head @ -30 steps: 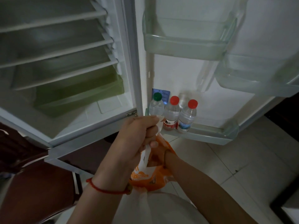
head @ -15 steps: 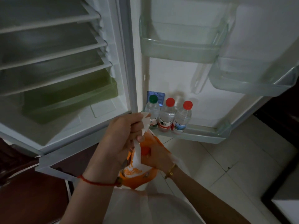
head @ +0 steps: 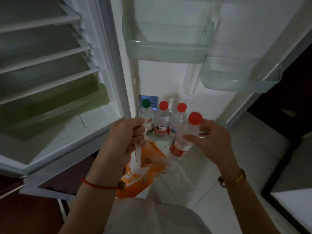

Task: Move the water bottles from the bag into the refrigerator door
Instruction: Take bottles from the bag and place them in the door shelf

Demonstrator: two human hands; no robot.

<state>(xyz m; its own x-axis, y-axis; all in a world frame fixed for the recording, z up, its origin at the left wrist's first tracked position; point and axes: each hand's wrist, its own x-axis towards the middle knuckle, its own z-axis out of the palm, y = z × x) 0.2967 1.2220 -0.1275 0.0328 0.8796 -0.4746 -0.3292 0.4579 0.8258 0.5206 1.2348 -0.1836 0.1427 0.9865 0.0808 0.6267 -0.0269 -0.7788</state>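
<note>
My right hand [head: 212,142] grips a clear water bottle [head: 183,137] with a red cap, tilted, in the air just above the bag and in front of the lowest door shelf. My left hand [head: 125,141] is shut on the white handles of an orange and white plastic bag [head: 140,173] that hangs below it. On the bottom door shelf [head: 222,123] stand three bottles in a row: a green-capped bottle [head: 146,110], a red-capped bottle [head: 162,120] and a second red-capped bottle [head: 179,115].
The refrigerator stands open, with bare shelves and a green drawer [head: 55,105] on the left. Two clear door bins [head: 166,48] hang higher on the door. Pale floor tiles lie below, and dark furniture [head: 287,119] stands at the right.
My right hand has come out of the bag holding a red-capped bottle and risen to the right. My left hand still holds the bag handles. The view has shifted slightly.
</note>
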